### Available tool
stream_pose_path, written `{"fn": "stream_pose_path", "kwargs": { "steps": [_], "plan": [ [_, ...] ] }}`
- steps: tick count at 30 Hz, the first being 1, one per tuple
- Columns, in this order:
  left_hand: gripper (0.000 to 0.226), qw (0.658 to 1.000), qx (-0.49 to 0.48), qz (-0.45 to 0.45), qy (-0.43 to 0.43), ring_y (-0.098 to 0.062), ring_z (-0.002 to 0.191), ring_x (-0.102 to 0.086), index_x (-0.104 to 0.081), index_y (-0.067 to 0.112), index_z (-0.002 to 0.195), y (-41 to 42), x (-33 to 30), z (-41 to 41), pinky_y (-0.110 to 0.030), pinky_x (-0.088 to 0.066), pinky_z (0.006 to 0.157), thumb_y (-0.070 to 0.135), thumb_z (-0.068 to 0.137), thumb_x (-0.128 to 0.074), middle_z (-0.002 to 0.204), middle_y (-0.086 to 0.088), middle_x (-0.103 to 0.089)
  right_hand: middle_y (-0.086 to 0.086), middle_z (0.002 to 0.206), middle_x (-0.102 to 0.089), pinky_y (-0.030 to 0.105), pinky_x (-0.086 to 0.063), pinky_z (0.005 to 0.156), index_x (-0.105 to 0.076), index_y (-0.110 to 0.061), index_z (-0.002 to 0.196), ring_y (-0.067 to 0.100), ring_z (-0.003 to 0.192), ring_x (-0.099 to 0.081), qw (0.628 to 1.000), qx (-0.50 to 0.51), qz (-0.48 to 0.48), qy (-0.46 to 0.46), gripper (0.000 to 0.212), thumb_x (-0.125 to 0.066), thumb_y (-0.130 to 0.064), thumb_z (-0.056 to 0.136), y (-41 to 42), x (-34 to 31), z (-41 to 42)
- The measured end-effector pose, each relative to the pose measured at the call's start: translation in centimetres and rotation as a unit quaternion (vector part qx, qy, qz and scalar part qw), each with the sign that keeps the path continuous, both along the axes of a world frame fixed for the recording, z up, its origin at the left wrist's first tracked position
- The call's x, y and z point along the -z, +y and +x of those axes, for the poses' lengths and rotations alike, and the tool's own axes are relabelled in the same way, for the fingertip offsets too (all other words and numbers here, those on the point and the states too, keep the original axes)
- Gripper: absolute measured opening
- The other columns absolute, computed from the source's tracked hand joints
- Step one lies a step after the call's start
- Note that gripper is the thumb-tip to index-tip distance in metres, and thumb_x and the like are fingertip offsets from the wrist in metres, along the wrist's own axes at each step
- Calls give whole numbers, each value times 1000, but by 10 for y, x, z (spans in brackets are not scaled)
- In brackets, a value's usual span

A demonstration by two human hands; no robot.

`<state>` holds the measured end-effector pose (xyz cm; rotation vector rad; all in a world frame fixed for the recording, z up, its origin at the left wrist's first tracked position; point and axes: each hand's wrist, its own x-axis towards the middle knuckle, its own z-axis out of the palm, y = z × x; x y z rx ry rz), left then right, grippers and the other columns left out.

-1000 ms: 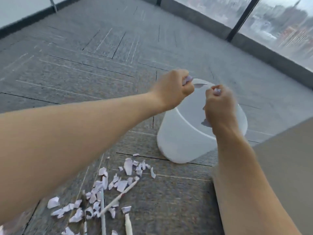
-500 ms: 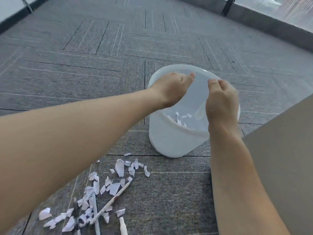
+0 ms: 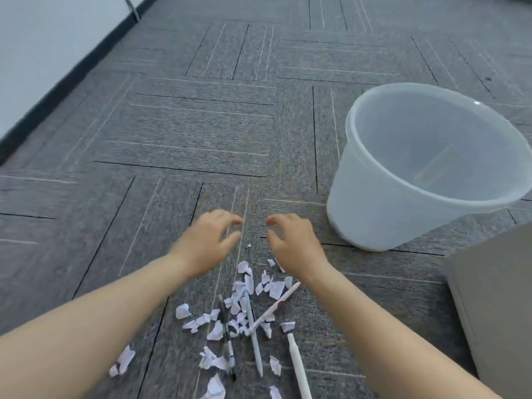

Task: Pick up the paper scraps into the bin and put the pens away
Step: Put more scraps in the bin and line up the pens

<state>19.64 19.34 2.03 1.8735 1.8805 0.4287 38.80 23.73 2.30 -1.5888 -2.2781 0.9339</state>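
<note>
Legible text: none showing | bin point(image 3: 374, 203): faint label blurring beyond reading | pens point(image 3: 254, 338): markings appearing too small to read

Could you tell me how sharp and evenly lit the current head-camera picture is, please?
Head view: soft, even light with no hard shadows; a small glint on the bin rim; both hands, left hand and right hand, slightly motion-blurred; paper scraps and pens soft-edged; wide-angle lens bends the carpet lines.
</note>
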Motion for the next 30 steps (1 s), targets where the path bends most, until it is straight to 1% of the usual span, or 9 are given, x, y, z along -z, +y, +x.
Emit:
{"fn": "stream_pose_path", "kwargs": {
  "steps": [2, 5, 8, 11, 15, 19, 22, 25, 30],
  "plan": [
    [51, 992, 16, -91, 89, -18, 136, -28, -38, 32, 138, -46, 42, -30, -40, -27, 113, 51, 91, -38, 147, 1, -37, 8, 158, -25, 53, -28, 112, -34, -31, 145, 38, 143, -17, 985, -36, -83, -148, 45, -40, -37, 100, -10, 34, -1],
    [64, 979, -25, -136, 150, -19, 145, 1, -11, 40, 147, -103, 79, -55, -45, -11, 118, 61, 88, -25, 159, 5, -4, 6, 164, 6, 60, -18, 115, -12, -39, 151, 44, 147, 5, 965, -33, -106, -238, 59, -35, -52, 98, -15, 61, 2],
    [74, 983, -43, -133, 116, -12, 143, 19, 0, 40, 147, -145, 92, -55, -41, 0, 119, 69, 81, -14, 158, 8, 11, 7, 163, 10, 58, -12, 117, -4, -38, 153, 44, 147, 7, 955, -49, -118, -268, 66, -33, -57, 97, -20, 68, -3],
    [81, 990, -30, -119, 76, -6, 139, 28, 4, 37, 147, -168, 94, -39, -37, 6, 119, 72, 80, -21, 156, 13, 18, 9, 164, 0, 51, -13, 118, -9, -29, 154, 39, 147, 2, 961, -101, -92, -242, 62, -35, -44, 100, -41, 67, -13],
    [102, 993, 55, -81, 70, -7, 142, 19, -1, 24, 150, -186, 95, -7, -32, 7, 114, 80, 73, -38, 158, 9, 7, 4, 158, -26, 44, -27, 114, -21, -24, 152, 28, 143, -18, 971, -164, -18, -172, 59, -41, -31, 97, -62, 66, -11],
    [116, 981, 112, -62, 144, -23, 143, -13, -21, 7, 147, -191, 108, 11, -41, -12, 110, 88, 66, -31, 156, -8, -20, 2, 160, -16, 52, -26, 114, -14, -32, 152, 29, 145, -16, 939, -216, 26, -266, 77, -50, -55, 88, -53, 69, 3],
    [102, 981, 99, -21, 165, -25, 129, -35, -36, 3, 139, -181, 115, 14, -43, -26, 105, 80, 72, -35, 140, -11, -46, 7, 149, -30, 46, -39, 107, -26, -24, 148, 29, 132, -34, 931, -234, 60, -275, 67, -50, -53, 93, -54, 76, 12],
    [74, 978, 100, 10, 185, -21, 104, -48, -47, 9, 124, -162, 114, 7, -39, -50, 89, 67, 80, -34, 112, -3, -56, 7, 122, -42, 36, -56, 81, -45, -16, 128, 23, 107, -47, 950, -211, 72, -220, 38, -51, -37, 98, -57, 86, 15],
    [21, 974, 115, 48, 188, -15, 65, -41, -50, 17, 89, -130, 112, 0, -27, -43, 54, 37, 91, -43, 77, 3, -48, 2, 91, -42, 24, -32, 46, -46, -12, 104, 15, 59, -40, 940, -244, 83, -225, 8, -45, -6, 99, -39, 89, 3]
  ]
}}
